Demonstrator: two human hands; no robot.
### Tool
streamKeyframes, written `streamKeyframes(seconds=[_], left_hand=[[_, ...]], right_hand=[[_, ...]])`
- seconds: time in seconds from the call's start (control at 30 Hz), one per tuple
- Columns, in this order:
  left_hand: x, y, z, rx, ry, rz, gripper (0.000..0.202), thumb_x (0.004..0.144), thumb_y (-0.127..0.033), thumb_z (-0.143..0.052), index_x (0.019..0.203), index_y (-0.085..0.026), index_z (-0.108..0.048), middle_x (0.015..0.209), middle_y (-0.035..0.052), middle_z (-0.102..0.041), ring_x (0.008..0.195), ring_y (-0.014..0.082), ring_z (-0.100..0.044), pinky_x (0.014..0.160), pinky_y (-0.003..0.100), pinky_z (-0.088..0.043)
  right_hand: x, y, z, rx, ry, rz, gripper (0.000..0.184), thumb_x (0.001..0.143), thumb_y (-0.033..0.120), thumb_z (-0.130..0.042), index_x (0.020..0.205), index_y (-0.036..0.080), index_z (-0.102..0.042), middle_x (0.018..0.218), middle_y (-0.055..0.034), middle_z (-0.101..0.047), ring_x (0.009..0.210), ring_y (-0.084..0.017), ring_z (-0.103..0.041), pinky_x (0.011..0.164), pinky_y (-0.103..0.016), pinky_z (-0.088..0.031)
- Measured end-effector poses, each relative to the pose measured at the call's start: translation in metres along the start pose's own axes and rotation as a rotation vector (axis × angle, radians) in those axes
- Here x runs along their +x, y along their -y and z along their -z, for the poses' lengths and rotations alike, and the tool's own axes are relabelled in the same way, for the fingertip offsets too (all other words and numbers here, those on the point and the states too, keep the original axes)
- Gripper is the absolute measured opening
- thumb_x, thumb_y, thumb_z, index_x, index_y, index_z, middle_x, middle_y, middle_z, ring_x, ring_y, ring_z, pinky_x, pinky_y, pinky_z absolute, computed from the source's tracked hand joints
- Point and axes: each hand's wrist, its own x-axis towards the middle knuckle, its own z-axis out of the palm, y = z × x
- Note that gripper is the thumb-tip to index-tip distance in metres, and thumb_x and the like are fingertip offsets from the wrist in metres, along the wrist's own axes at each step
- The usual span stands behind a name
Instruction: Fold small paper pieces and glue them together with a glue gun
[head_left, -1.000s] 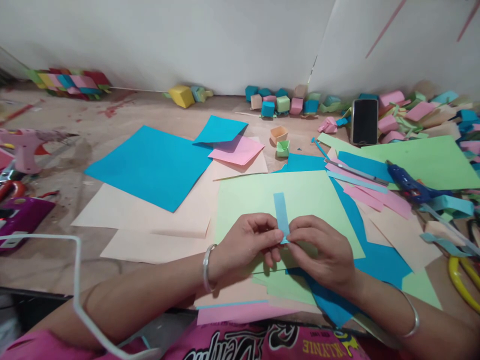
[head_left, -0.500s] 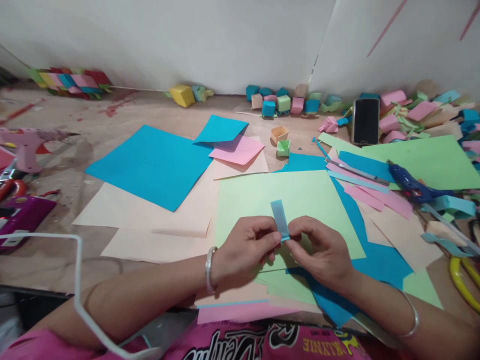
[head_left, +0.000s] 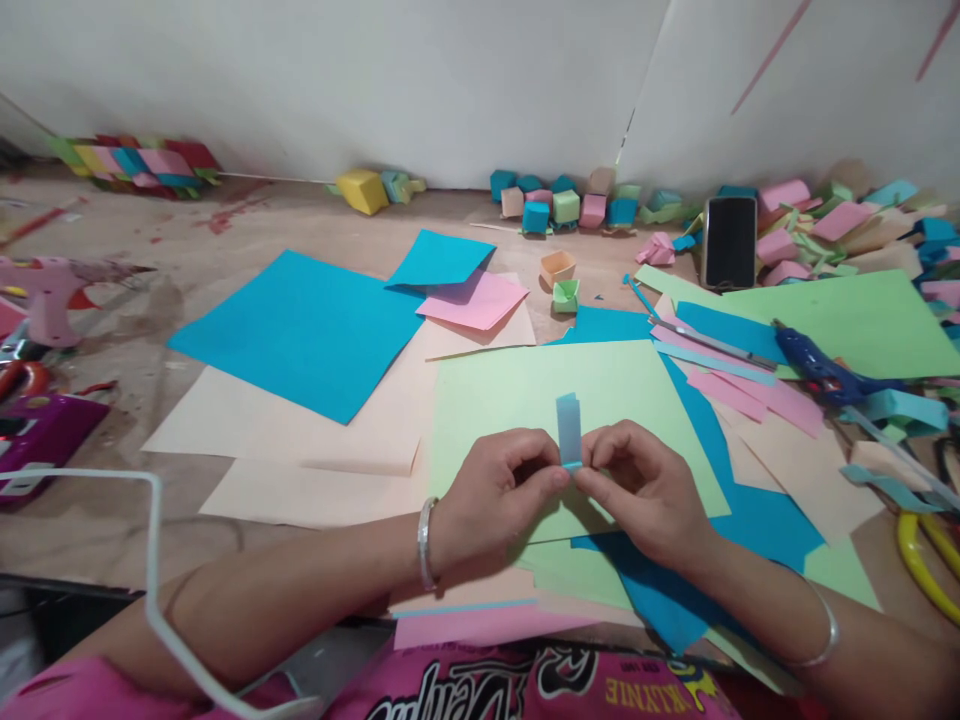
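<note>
Between my two hands stands a small folded strip of light blue paper, upright with its lower end bent over. My left hand pinches that lower end from the left with thumb and finger. From the right, my right hand pinches the same folded end, its thumb near the left thumb. Below them lies a light green paper sheet. Beyond the hands sit a small open green paper box and an open peach paper box.
Blue sheets and peach sheets lie on the left. A pink glue gun is at far left, a blue glue gun at right. A phone leans by piled paper pieces. Yellow-handled scissors lie far right.
The light blue strip has moved slightly right and turned more upright. Both thumbs now press closer together at its folded lower end.
</note>
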Motion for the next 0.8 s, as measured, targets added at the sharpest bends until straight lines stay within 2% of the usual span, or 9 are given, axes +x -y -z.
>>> streamKeyframes(seconds=[0.17, 0.27, 0.4, 0.53, 0.67, 0.8], left_hand=[[0.001, 0.001, -0.005, -0.169, -0.046, 0.108, 0.005, 0.078, -0.019, -0.064, 0.08, -0.014, -0.062, 0.065, -0.0019, -0.055, 0.058, 0.0088, -0.047, 0.054, 0.021, -0.04], [0.002, 0.0, -0.005, -0.181, -0.066, 0.097, 0.003, 0.073, -0.013, -0.067, 0.073, -0.013, -0.064, 0.07, 0.0006, -0.058, 0.062, 0.0094, -0.052, 0.056, 0.021, -0.043], [0.002, -0.001, -0.005, -0.201, -0.084, 0.087, 0.003, 0.071, -0.011, -0.068, 0.071, -0.014, -0.067, 0.073, 0.0016, -0.06, 0.063, 0.0102, -0.055, 0.055, 0.021, -0.045], [0.002, -0.003, -0.006, -0.287, -0.095, 0.147, 0.006, 0.074, -0.013, -0.066, 0.069, -0.014, -0.064, 0.071, -0.0004, -0.057, 0.053, 0.008, -0.053, 0.048, 0.02, -0.045], [0.001, -0.005, -0.004, -0.118, -0.117, 0.019, 0.008, 0.075, -0.011, -0.066, 0.067, -0.014, -0.065, 0.067, 0.0002, -0.059, 0.06, 0.0104, -0.055, 0.056, 0.022, -0.046], [-0.001, -0.006, -0.002, 0.078, -0.158, -0.09, 0.008, 0.079, -0.012, -0.065, 0.072, -0.016, -0.066, 0.071, 0.0015, -0.063, 0.069, 0.0127, -0.057, 0.065, 0.025, -0.046]], right_hand=[[0.0, -0.003, 0.003, -0.158, -0.035, 0.19, 0.015, 0.082, 0.008, -0.063, 0.082, 0.021, -0.058, 0.082, -0.0015, -0.061, 0.078, -0.015, -0.059, 0.068, -0.03, -0.047], [0.0, 0.001, 0.003, -0.254, -0.012, 0.276, 0.02, 0.082, 0.004, -0.061, 0.09, 0.022, -0.064, 0.084, -0.0018, -0.063, 0.079, -0.014, -0.06, 0.068, -0.03, -0.049], [0.001, 0.007, 0.001, -0.355, -0.048, 0.314, 0.023, 0.082, 0.004, -0.061, 0.097, 0.021, -0.065, 0.086, -0.0019, -0.065, 0.08, -0.013, -0.061, 0.07, -0.029, -0.05], [0.0, 0.008, 0.0, -0.448, -0.056, 0.345, 0.025, 0.083, 0.007, -0.062, 0.104, 0.02, -0.065, 0.088, -0.0031, -0.067, 0.08, -0.013, -0.062, 0.072, -0.028, -0.052], [-0.002, 0.01, 0.0, -0.542, -0.059, 0.389, 0.026, 0.084, 0.008, -0.062, 0.107, 0.02, -0.066, 0.091, -0.0049, -0.07, 0.083, -0.015, -0.065, 0.073, -0.028, -0.055], [-0.004, 0.012, 0.0, -0.589, -0.096, 0.431, 0.027, 0.083, 0.009, -0.063, 0.106, 0.022, -0.068, 0.09, -0.0047, -0.07, 0.083, -0.016, -0.067, 0.071, -0.028, -0.057]])
